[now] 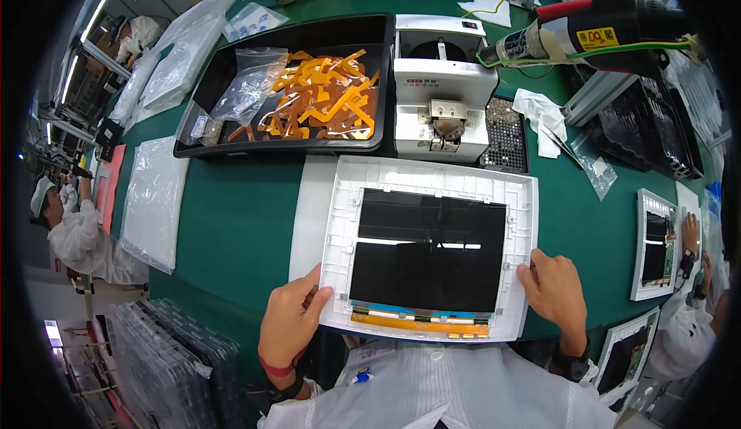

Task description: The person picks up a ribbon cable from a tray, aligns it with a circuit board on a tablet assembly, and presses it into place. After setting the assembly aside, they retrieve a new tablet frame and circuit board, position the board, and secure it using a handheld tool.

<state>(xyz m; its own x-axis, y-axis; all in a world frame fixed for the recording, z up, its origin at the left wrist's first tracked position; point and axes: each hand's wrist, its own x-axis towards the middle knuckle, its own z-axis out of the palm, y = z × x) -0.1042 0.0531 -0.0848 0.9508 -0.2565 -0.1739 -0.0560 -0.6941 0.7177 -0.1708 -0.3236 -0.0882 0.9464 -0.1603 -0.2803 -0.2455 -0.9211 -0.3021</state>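
1. White frame, with a dark screen set in it, lies directly on the near side of the white machine. Its far edge comes right up to the machine's base; whether they touch, I cannot tell.
2. Its longer axis runs left to right across the machine's front, slightly askew.
3. The grip is two-sided, with the frame between. The left hand pinches the left edge by the near corner, thumb on top; the right hand pinches the right edge farther up, so it is the hand nearer the machine.
4. The near edge, away from the machine, reaches the person's clothing, so room there looks tight.
5. Left of the machine stands a black tray of orange ribbon pieces. Nearer than that tray, green worktop and a white sheet border the frame.
6. Just right of the machine sits a black grid tray, then a white cloth. A power tool hangs above, tip toward the machine.
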